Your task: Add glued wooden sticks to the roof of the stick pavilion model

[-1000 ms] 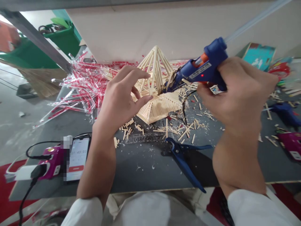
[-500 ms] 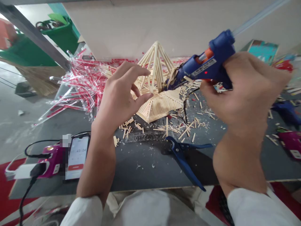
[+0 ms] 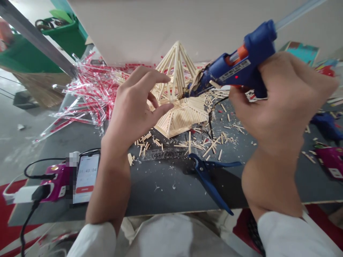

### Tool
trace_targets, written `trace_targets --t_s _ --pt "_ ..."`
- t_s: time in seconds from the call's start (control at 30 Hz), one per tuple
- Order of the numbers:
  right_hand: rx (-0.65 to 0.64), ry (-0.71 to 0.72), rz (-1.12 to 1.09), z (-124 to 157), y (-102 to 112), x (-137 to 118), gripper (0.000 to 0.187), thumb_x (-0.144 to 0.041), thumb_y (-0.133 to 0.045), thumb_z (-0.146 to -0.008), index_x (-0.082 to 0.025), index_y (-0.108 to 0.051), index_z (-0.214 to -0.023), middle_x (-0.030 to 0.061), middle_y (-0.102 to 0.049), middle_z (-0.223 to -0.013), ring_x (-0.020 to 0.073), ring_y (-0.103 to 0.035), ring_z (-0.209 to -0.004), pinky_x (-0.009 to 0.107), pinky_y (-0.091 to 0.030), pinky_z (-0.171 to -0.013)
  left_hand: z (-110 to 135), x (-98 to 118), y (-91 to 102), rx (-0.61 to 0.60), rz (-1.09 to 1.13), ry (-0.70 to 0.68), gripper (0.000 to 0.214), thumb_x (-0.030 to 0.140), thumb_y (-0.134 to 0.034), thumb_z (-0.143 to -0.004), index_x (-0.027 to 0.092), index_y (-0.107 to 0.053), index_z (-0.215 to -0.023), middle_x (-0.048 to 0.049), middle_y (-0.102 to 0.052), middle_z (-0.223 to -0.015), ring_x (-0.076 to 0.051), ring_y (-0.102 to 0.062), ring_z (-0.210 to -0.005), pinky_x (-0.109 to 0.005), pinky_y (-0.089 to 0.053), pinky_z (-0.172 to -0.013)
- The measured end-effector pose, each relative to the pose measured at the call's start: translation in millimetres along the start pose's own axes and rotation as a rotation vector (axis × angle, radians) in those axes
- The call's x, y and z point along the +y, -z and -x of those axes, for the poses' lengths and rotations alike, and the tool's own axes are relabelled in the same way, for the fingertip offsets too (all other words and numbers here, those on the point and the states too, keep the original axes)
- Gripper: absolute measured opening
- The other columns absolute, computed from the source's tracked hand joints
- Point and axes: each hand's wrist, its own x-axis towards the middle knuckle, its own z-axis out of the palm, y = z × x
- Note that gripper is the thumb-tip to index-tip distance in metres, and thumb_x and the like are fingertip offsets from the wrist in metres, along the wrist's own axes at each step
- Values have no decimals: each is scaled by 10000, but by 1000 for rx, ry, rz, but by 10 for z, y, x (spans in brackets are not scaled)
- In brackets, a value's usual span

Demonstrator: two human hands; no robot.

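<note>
Glue work seems in hand: my right grip [image 3: 289,96] wraps the blue plastic glue gun [image 3: 255,50], its tip near the pale wooden-stick pyramid [image 3: 176,67] at upper centre, while my half-open left grip [image 3: 136,100], contact unclear, should probably stay steady beside it.

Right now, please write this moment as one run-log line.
right hand: holds blue glue gun, nozzle near stick tower | left hand: open beside stick tower

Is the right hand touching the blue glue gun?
Touching: the head view shows the right hand wrapped around the handle of the blue glue gun.
</note>
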Motion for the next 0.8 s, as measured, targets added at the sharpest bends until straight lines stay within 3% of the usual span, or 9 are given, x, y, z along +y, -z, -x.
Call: trace_targets --t_s 0.23,0.53,0.8 --pt "23 -22 -16 11 6 -9 396 -284 -576 -957 -236 -632 -1346 99 -734 -1019 296 -694 -926 398 -482 -766 -7 3 2 6 -19 -21 368 301 -787 -871 204 -669 -1206 -90 -680 -1239 -128 -647 -778 -262 -580 -640" --pt "6 -8 -23 -17 44 -71 433 -311 -495 -1005 -112 -645 -1359 158 -731 -1040 349 -711 -971 421 -498 -785 -3 -21 -20 20 -22 -46 366 270 -780 -859 234 -680 -1210 -82 -673 -1236 -159 -685 -807 -281 -583 -630" --pt "27 -38 13 24 3 -47 412 -371 -479 -1034 -195 -600 -1386 118 -730 -1087 318 -702 -1005 406 -509 -818 20 -38 -25 29 -45 -68 402 233 -788 -854 263 -667 -1237 -71 -674 -1250 -135 -689 -782 -273 -594 -612"
